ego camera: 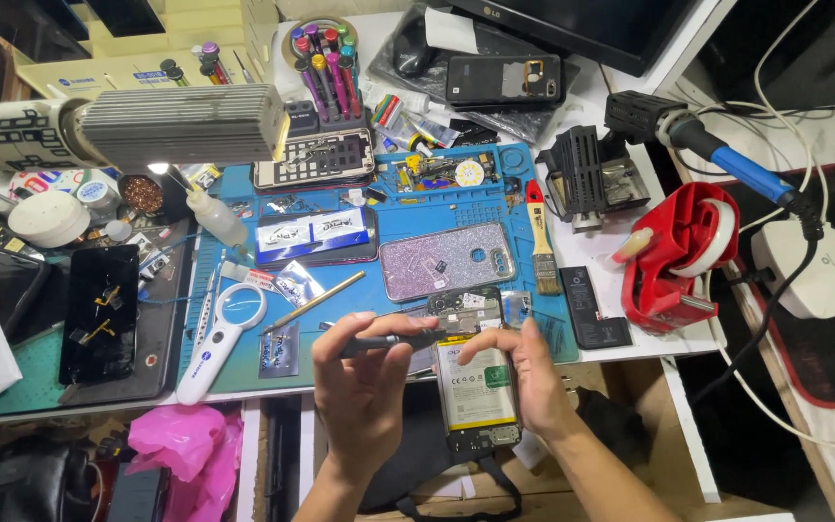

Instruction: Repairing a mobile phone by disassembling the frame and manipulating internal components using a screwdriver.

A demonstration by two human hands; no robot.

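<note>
Far left: a black phone screen (pixel 99 324) lies flat on a dark mat, small gold flex tabs on its glass; just right of it a white magnifier (pixel 219 343) rests on the blue work mat (pixel 393 227) — plastic handle, round lens.

Left hand (pixel 359 382) at the near edge of the mat; fingers curled and pressed around a slim dark tool (pixel 388 339), pen-like, held level with its tip pointing right toward the phone. Beyond it a thin brass-coloured rod (pixel 313 303) lies on the mat at a slant.

Opened phone (pixel 474 377) sits just off the near edge of the mat, between the two hands, back cover off; pale battery fills the middle, dark board areas at the far and near ends. Judgement: light, stiff, but fragile — battery pouch soft and puncture-prone, flex cables thin; best held by the long side edges of the frame, not by the battery face or the boards.

Right hand (pixel 533 372) cups the phone's right edge, thumb and fingers closed on the frame; it steadies the phone upright along its length.

Farther back: a glittery pale phone case (pixel 446 259), flat, rough sparkle texture; right of it a small brush (pixel 540 242), red and yellow handle, pale bristles; far right a red tape dispenser (pixel 683 251), glossy moulded plastic, well apart from the hands.
</note>
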